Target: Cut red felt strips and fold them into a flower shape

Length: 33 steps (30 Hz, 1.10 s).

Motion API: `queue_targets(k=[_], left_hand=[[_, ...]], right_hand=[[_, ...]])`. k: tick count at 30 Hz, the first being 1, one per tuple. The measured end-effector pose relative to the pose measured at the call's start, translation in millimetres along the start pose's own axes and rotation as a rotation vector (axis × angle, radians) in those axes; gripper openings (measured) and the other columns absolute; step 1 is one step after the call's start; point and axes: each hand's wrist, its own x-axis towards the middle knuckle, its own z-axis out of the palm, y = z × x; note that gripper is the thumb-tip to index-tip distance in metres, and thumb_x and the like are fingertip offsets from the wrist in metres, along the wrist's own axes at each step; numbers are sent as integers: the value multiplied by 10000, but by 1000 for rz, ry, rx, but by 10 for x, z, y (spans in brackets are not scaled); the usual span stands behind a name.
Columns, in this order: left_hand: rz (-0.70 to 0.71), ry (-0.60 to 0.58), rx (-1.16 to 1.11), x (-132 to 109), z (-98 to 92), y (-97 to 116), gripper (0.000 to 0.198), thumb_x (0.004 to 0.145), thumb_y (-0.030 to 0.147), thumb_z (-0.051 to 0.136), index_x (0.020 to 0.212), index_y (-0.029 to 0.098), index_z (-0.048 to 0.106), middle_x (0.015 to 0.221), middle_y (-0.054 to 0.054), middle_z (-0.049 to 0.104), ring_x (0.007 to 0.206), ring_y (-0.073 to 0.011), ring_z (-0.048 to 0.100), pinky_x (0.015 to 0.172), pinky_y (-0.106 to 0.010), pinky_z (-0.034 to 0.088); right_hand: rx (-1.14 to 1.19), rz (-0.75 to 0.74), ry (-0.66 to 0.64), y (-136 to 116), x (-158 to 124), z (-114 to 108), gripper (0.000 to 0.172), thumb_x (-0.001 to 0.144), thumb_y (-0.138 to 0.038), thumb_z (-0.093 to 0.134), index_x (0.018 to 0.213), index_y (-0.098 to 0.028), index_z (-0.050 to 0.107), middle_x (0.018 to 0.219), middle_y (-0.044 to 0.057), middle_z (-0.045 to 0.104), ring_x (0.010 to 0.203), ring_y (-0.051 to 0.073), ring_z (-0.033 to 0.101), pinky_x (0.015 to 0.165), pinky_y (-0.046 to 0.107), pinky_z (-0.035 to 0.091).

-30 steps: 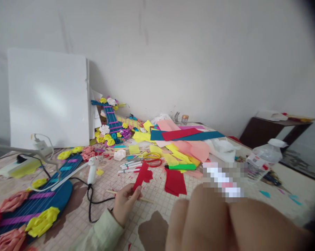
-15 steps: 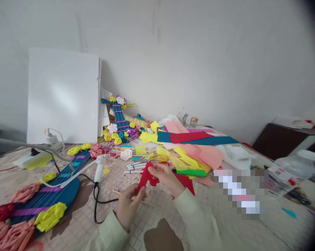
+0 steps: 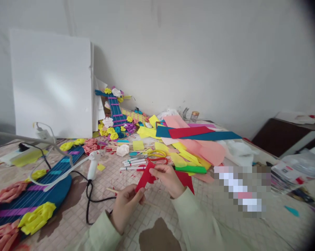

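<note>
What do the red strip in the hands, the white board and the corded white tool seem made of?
Red strip: probably paper or thin felt; matte, showing no shine.
White board: possibly coated foam board or plastic; its soft glare patch suggests satin.
Corded white tool: likely plastic, smooth and evenly coloured.

L sleeve (image 3: 102,230) & R sleeve (image 3: 196,218) match: long, pale grey-green, plain, matte-looking fabric, fairly loose fit. Both end approx. at the wrist, L w/ a straight-ish edge; R shows soft creases along the forearm. L hand (image 3: 126,206) & R hand (image 3: 169,178) bare. Sm. dark bit (image 3: 110,212) by L sleeve's edge, too tiny to ID.
</note>
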Motion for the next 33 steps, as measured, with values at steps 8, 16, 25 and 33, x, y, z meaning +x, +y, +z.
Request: queue_targets(k=[8, 16, 25, 33], left_hand=[[-13, -56, 60, -69, 33, 47, 262, 668, 336, 526, 484, 152, 493, 458, -5, 543, 472, -118, 486, 495, -214, 381], [-52, -24, -145, -90, 9, 8, 337, 725, 425, 459, 663, 125, 599, 598, -45, 607, 610, -163, 549, 621, -271, 436], [-16, -168, -270, -99, 8, 26, 368, 762, 425, 435, 718, 112, 624, 698, -81, 638, 658, -177, 568, 606, -262, 444], [-14, -158, -296, -99, 19, -18, 318, 764, 381, 460, 760, 114, 632, 637, -64, 642, 617, -176, 582, 640, -287, 461]], right_hand=[[58, 42, 14, -30, -62, -19, 253, 568, -370, 672, 618, -126, 627, 527, -13, 512, 507, 84, 411, 502, 230, 333], [175, 54, -86, -21, -88, -32, 208, 581, -329, 675, 607, -130, 622, 525, -14, 517, 502, 78, 425, 507, 227, 318], [232, 116, -293, -28, -129, 22, 213, 566, -330, 691, 625, -132, 638, 536, -9, 538, 499, 79, 435, 506, 226, 313], [266, 92, -383, 10, -128, 11, 188, 589, -314, 681, 648, -138, 655, 566, 2, 564, 522, 84, 452, 524, 226, 327]])
